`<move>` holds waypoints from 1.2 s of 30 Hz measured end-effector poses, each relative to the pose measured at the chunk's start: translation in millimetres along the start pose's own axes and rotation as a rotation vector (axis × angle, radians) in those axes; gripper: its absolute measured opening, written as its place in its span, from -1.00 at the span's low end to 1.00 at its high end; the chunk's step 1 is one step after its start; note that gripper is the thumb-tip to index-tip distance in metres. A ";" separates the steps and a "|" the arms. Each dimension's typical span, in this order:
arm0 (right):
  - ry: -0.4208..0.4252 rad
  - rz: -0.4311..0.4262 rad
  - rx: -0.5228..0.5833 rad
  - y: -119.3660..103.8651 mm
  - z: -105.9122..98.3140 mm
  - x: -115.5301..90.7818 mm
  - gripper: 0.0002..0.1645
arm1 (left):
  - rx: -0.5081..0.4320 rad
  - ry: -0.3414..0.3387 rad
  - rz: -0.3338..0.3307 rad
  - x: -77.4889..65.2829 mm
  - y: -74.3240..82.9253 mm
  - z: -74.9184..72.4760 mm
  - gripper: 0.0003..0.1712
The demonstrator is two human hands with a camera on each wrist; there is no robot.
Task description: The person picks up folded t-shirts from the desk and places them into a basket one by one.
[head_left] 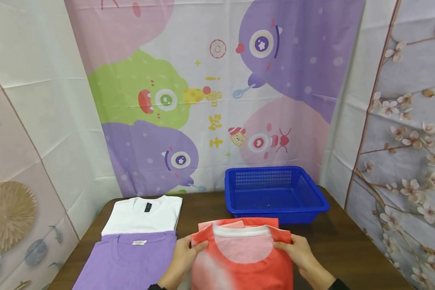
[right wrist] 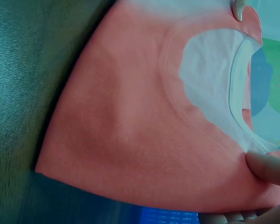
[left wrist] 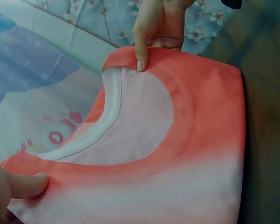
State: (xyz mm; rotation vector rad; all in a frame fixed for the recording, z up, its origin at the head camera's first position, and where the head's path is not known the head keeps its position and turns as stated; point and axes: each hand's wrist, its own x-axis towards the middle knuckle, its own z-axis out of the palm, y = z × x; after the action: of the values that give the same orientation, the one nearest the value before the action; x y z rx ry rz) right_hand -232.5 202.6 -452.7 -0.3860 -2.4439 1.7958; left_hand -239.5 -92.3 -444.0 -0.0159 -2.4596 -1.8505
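Note:
A folded red-and-white T-shirt (head_left: pixel 253 268) is held up at the front of the table, its round neckline facing me. My left hand (head_left: pixel 184 257) pinches the shirt's left shoulder, thumb on the front and fingers behind. Gripping the right shoulder the same way is my right hand (head_left: pixel 304 257). In the left wrist view the T-shirt (left wrist: pixel 210 112) hangs between both hands, its pale inner back showing through the neck opening. The right wrist view shows the red front of the T-shirt (right wrist: pixel 116 126) with the right thumb (right wrist: pixel 268 169) pressed near the collar.
A blue plastic basket (head_left: pixel 275 213) stands at the back right of the brown table (head_left: pixel 203 201), behind the T-shirt. To the left lie a folded purple T-shirt (head_left: pixel 130 262) and, behind it, a folded white T-shirt (head_left: pixel 141 219). A printed curtain (head_left: pixel 217 173) hangs behind the table.

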 end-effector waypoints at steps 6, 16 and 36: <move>-0.005 -0.002 0.002 -2.6 -10.2 0.5 -0.67 | 0.042 -0.021 0.034 1.0 10.2 1.4 -0.67; -0.008 -0.014 -0.040 -15.1 -29.4 6.7 -0.64 | 0.040 -0.033 0.073 9.5 28.4 8.9 -0.70; -0.001 -0.040 -0.065 -44.5 -60.8 19.9 -0.56 | -0.005 -0.014 0.087 30.2 50.6 25.2 -0.67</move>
State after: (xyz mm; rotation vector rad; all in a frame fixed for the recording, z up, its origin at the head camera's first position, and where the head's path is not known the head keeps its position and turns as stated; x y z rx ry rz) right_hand -245.3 251.5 -393.4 -0.3390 -2.4978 1.7050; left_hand -268.4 -54.9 -400.7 -0.1344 -2.4222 -1.8267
